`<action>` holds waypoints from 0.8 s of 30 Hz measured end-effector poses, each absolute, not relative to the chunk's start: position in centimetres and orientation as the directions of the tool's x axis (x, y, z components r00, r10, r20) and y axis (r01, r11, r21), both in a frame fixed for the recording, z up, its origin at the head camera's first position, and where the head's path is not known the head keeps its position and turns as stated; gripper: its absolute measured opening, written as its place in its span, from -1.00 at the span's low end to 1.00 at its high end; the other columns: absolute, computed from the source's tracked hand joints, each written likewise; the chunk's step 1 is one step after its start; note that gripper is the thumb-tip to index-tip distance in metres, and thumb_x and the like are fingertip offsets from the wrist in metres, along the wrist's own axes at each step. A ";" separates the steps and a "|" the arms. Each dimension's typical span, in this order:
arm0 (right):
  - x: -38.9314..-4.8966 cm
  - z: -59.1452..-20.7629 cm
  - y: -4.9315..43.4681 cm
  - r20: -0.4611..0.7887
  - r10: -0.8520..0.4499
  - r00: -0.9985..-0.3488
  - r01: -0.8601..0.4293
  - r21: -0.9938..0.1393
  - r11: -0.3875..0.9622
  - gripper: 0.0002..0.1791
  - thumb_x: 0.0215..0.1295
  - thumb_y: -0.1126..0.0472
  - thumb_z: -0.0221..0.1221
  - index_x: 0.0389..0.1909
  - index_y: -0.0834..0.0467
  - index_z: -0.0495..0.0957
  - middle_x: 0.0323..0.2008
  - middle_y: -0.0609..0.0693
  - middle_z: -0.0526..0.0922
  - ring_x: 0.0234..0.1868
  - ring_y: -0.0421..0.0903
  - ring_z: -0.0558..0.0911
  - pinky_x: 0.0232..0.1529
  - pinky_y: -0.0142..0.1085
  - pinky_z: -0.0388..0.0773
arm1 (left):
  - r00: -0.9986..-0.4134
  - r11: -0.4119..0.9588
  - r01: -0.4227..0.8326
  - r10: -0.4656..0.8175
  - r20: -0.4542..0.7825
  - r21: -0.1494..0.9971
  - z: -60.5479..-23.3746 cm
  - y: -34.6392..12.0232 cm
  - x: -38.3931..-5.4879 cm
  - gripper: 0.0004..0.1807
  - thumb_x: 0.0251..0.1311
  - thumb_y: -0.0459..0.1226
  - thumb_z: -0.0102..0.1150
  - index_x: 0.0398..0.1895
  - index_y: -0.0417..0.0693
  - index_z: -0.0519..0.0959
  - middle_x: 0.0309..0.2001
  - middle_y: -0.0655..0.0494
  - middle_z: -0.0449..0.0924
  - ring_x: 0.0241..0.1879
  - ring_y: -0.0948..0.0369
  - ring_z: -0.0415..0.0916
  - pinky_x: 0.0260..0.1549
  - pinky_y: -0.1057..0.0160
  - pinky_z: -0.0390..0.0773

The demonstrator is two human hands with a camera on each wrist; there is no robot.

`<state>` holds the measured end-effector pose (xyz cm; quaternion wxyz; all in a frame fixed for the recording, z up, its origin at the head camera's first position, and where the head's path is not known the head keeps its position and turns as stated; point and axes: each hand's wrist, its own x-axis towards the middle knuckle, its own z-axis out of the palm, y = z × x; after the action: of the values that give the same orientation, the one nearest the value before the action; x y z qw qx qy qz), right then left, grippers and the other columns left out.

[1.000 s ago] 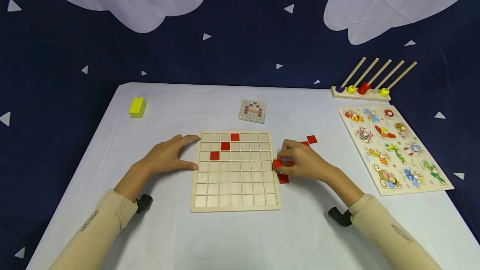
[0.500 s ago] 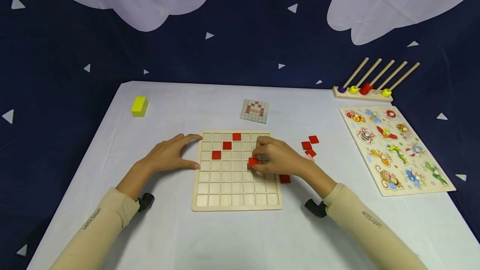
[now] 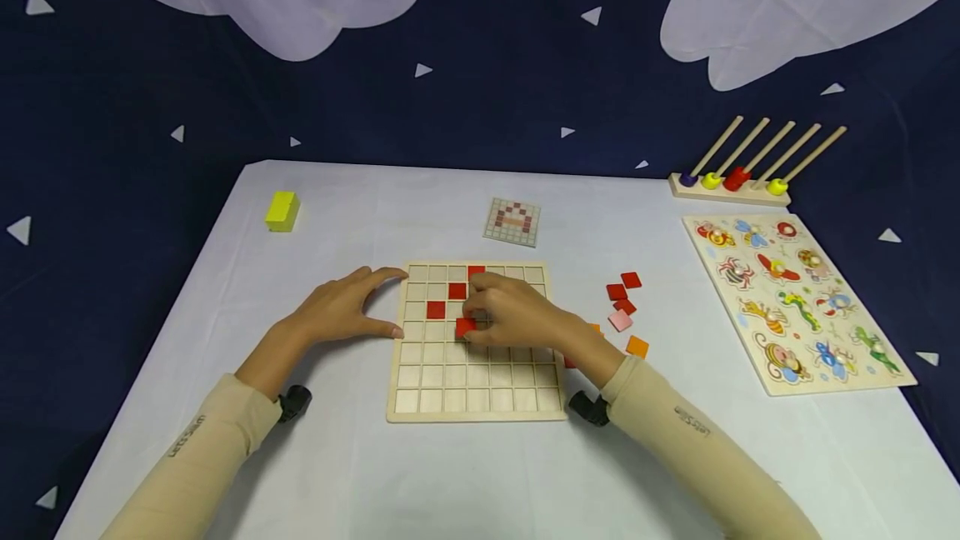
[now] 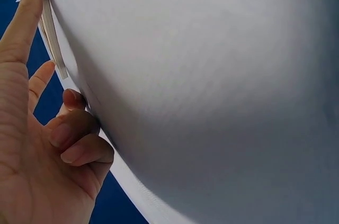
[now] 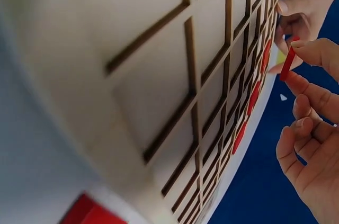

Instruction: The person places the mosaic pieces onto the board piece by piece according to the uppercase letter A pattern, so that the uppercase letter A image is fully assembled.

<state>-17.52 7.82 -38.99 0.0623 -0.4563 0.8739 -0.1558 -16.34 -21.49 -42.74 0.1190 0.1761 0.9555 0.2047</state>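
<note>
Over the wooden grid board [image 3: 477,400] on the white desk [image 3: 420,482], the right hand [image 3: 517,312] pinches a red tile [image 3: 464,328] between thumb and finger, its other fingers loosely bent. The left hand [image 3: 339,310] touches the board's left edge, thumb and index finger spread wide, gripping nothing. Three inset red tiles [image 3: 436,310] form a diagonal; loose red tiles [image 3: 617,292], a pink tile [image 3: 620,321] and an orange tile [image 3: 637,347] lie to the right.

Soft light brightens the table [image 3: 420,473]; a faint shadow lies beside the left sleeve [image 3: 197,444]. In the right wrist view, 1 near red tile [image 5: 92,214] is blurred.
</note>
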 end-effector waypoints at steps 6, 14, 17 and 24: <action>-17.6 -39.2 6.6 0.040 -0.830 -0.557 -0.790 -0.333 0.514 -0.77 0.10 0.06 0.42 -0.32 0.13 0.72 -0.41 -0.11 0.34 -0.40 -0.24 0.34 -0.36 -0.43 0.33 | -0.907 0.848 0.297 0.394 -0.148 0.440 -42.6 -21.6 -16.3 0.01 -0.13 0.34 0.39 0.44 0.26 0.30 -0.16 0.07 0.50 -0.37 0.18 0.34 -0.40 0.21 0.37; -17.8 -39.7 4.6 0.048 -0.851 -0.523 -0.825 -0.280 0.491 -0.80 0.11 0.07 0.38 -0.55 0.06 0.61 -0.45 -0.12 0.27 -0.43 -0.25 0.26 -0.43 -0.44 0.22 | -0.905 0.846 0.299 0.398 -0.149 0.442 -42.5 -21.7 -16.3 0.00 -0.12 0.34 0.39 0.43 0.27 0.29 -0.17 0.08 0.49 -0.37 0.18 0.35 -0.39 0.20 0.38; -17.7 -39.8 4.0 0.044 -0.848 -0.528 -0.826 -0.260 0.500 -0.81 0.11 0.07 0.38 -0.53 0.07 0.63 -0.45 -0.12 0.29 -0.42 -0.23 0.27 -0.42 -0.42 0.24 | -0.905 0.846 0.300 0.399 -0.150 0.440 -42.4 -21.7 -16.2 0.00 -0.12 0.34 0.39 0.43 0.30 0.29 -0.16 0.08 0.49 -0.38 0.18 0.36 -0.39 0.20 0.39; -17.3 -40.1 3.3 0.006 -0.834 -0.551 -0.810 -0.244 0.533 -0.79 0.16 0.06 0.39 -0.32 0.13 0.73 -0.40 -0.10 0.42 -0.36 -0.20 0.38 -0.36 -0.40 0.39 | -0.903 0.841 0.305 0.405 -0.147 0.446 -42.6 -21.7 -16.3 0.00 -0.13 0.35 0.38 0.43 0.30 0.29 -0.19 0.09 0.49 -0.41 0.19 0.33 -0.42 0.22 0.37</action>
<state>-17.33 3.27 -40.14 0.0553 -0.4704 0.8738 -0.1096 -16.33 -21.74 -42.60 0.1183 0.1863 0.9522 0.2113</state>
